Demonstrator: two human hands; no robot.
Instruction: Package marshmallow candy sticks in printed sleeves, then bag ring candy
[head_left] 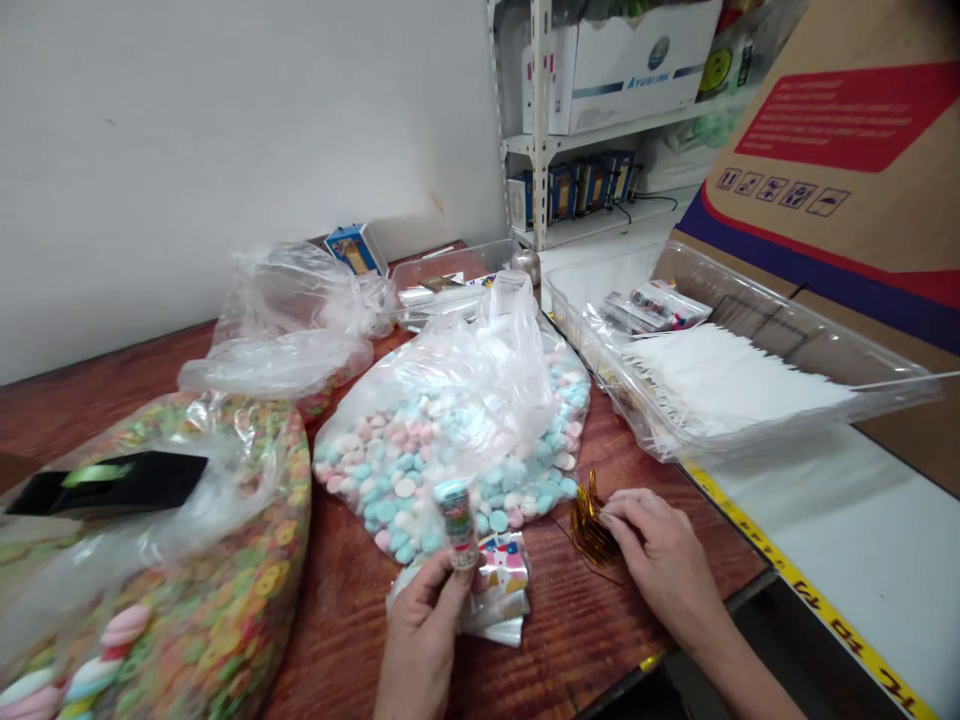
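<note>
My left hand (424,630) is shut on a small candy tube (455,525) with a teal cap, holding it upright. Just to its right lies a stack of printed foil packets (496,590). My right hand (660,560) pinches a bunch of gold foil shreds (591,522) on the wooden table (337,625). Behind both hands is a clear plastic bag of pastel blue, pink and white candies (442,450). At the left sits a large bag of multicoloured ring candies (169,570), with a black strip (112,480) lying on it.
A clear plastic tray (739,360) at the right holds white paper and small packets. Crumpled plastic film (289,320) and a clear tub (450,270) stand at the back. Beyond are a metal shelf (540,130) and a cardboard box (825,150).
</note>
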